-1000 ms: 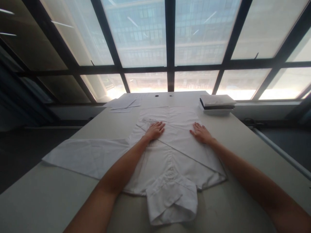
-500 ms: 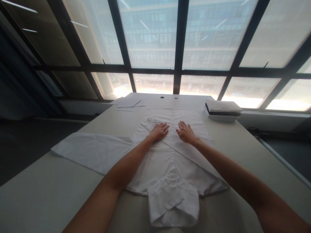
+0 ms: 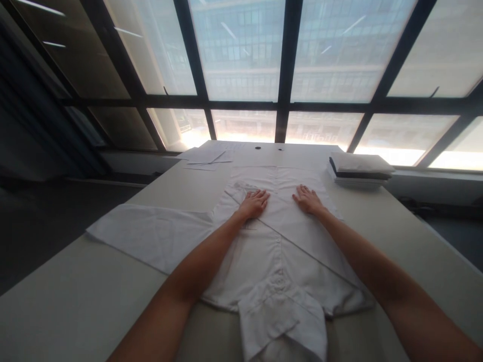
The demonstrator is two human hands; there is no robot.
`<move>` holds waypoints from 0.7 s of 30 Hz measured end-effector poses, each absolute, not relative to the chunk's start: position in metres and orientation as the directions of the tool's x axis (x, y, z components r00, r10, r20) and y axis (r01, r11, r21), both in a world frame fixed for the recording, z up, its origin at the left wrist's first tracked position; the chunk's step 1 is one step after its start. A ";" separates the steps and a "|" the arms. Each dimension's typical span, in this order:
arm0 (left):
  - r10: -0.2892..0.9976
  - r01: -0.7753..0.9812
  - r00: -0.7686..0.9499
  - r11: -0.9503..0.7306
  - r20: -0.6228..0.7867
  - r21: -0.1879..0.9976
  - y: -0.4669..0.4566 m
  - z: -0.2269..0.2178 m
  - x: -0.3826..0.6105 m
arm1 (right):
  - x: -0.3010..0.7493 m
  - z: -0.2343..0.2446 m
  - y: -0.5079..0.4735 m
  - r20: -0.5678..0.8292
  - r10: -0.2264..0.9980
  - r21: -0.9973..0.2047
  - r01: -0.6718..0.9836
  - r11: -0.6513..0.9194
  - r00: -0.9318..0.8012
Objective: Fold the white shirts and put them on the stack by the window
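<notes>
A white button-up shirt (image 3: 260, 261) lies spread on the white table (image 3: 75, 296), its collar towards me and its hem towards the window. One sleeve (image 3: 151, 231) stretches out flat to the left. The other sleeve looks folded diagonally across the shirt's body. My left hand (image 3: 254, 203) rests flat on the cloth near the folded sleeve's cuff, fingers extended. Palm down, my right hand (image 3: 307, 200) lies on the right half of the shirt with its fingers slightly spread. Neither hand grips anything.
Loose paper sheets (image 3: 207, 155) lie at the table's far left. A stack of folded white and black cloth (image 3: 360, 168) stands at the far right. Large windows with a dark frame (image 3: 283, 105) rise behind the table. A dark curtain (image 3: 37, 105) hangs at the left.
My right hand has slid to the right across the shirt, away from the left hand. My left hand stays at about the same spot on the cloth. The view has shifted slightly.
</notes>
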State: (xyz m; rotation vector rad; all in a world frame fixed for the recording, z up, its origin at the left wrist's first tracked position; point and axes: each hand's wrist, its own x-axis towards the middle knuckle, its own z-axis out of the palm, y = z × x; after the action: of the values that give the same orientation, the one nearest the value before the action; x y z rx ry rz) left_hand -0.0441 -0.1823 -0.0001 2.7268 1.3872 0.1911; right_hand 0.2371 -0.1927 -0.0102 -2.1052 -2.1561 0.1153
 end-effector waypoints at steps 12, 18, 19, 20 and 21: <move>0.803 0.793 0.591 -0.597 0.082 0.120 -0.185 0.003 -0.045 | 0.295 -0.005 -0.214 0.155 0.952 -0.149 0.959 -0.243 0.265; 0.793 0.784 0.606 -0.609 0.068 0.118 -0.186 0.004 -0.044 | 0.216 -0.006 -0.228 0.212 0.975 -0.144 0.989 -0.034 0.064; 0.788 0.779 0.612 -0.615 0.067 0.120 -0.185 0.003 -0.044 | 0.202 -0.008 -0.233 0.190 0.981 -0.151 0.987 0.054 -0.024; 0.784 0.775 0.616 -0.620 0.070 0.124 -0.184 0.002 -0.045 | 0.190 -0.009 -0.238 0.170 0.980 -0.156 0.979 0.129 -0.103; 0.786 0.776 0.613 -0.617 0.076 0.128 -0.182 0.002 -0.047 | 0.180 -0.011 -0.242 0.150 0.975 -0.159 0.970 0.185 -0.161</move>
State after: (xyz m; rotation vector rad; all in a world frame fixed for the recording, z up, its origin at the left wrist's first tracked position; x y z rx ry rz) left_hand -0.0473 -0.1822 0.0017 2.7471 1.3335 0.1904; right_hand 0.1804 -0.2422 -0.0108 -1.8771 -2.2403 0.0379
